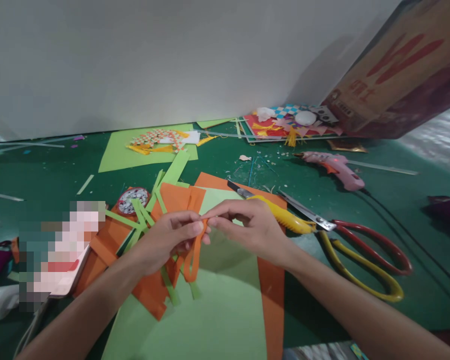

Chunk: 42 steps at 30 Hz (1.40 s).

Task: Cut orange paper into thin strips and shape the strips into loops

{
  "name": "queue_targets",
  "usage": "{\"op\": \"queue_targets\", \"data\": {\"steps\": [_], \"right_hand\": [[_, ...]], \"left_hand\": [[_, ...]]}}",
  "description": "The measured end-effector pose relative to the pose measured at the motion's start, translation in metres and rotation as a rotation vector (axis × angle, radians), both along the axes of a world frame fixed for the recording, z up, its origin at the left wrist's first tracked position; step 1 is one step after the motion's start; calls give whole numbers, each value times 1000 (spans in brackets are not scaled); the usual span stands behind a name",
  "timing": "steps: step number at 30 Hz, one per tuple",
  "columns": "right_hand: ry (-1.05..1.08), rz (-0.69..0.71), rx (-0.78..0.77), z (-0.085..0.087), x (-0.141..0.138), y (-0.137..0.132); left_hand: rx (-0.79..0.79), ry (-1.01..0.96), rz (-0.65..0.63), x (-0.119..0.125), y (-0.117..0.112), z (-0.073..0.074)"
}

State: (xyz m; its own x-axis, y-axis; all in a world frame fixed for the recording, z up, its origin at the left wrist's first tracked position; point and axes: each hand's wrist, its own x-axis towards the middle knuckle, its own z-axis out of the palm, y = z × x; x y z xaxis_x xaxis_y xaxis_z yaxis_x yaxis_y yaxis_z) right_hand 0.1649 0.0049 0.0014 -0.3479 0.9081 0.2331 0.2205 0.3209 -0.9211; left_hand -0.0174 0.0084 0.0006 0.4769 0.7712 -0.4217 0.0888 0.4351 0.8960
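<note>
My left hand (pixel 172 237) and my right hand (pixel 247 225) meet over the green table, both pinching a narrow orange paper strip (pixel 195 257) that hangs down in a loop between them. The fingertips of both hands touch at the strip's top end. Below the hands lies a light green paper sheet (pixel 217 310) on top of an orange sheet (pixel 272 295). Loose orange and green paper strips (pixel 150 215) are piled just left of my left hand.
A yellow utility knife (pixel 285 215) and red-and-yellow scissors (pixel 363 255) lie right of my hands. A pink glue gun (pixel 333 167) with its cord sits farther back. A woven paper piece (pixel 157 140) lies on a green sheet; a cardboard box (pixel 401 75) leans at the right.
</note>
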Motion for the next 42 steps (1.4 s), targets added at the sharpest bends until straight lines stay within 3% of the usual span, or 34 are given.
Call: {"op": "queue_targets", "data": {"steps": [18,29,37,42], "right_hand": [[-21,50,-8,3,1,0],[199,129,-297,1,5,2],[176,106,-366,-1,3,2],[200,116,-391,-4,3,4]], "left_hand": [[39,59,-41,0,0,0],[65,55,-117,-1,-2,-2],[312,282,-158,4,-10,3],[339,327,-169,5,-11,6]]}}
